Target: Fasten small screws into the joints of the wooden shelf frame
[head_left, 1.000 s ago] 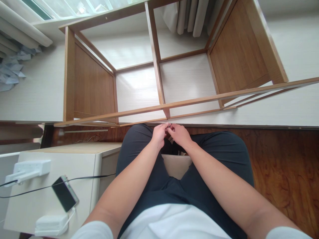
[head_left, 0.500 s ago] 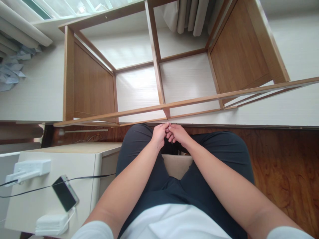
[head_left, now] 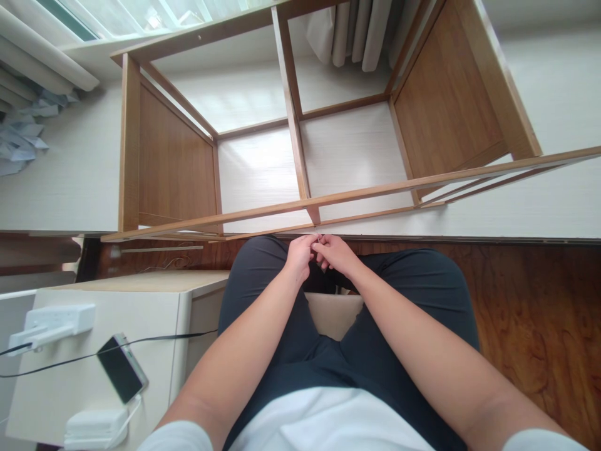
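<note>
While both hands' fingers pinch a tiny pin, a wooden frame crowds them.

The shelf frame was smooth brown wood with a matt sheen. The floor was glossy dark wood. The trousers were dark matt cloth, the phone glossy.

Bright daylight from the window glares on the pale floor; edges bend, perhaps slightly soft.
</note>
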Action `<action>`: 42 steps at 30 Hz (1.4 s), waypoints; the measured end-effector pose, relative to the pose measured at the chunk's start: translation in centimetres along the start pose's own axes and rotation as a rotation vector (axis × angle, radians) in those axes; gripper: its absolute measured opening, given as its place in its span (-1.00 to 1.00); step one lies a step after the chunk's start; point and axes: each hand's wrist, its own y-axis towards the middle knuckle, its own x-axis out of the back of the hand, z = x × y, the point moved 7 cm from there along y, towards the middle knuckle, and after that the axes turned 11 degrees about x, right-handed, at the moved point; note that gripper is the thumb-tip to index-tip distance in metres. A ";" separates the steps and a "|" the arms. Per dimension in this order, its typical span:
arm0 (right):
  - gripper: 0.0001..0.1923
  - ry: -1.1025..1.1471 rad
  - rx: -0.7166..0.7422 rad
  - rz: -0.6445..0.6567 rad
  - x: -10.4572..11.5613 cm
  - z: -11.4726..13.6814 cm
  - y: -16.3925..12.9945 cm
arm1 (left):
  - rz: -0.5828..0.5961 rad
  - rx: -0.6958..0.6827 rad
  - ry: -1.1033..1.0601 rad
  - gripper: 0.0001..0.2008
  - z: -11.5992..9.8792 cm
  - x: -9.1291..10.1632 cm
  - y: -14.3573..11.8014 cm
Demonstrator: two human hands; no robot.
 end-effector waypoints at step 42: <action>-0.71 -0.451 0.120 -0.085 1.3 2.3 -0.9 | -0.043 0.043 0.021 -0.75 -0.1 0.0 -0.6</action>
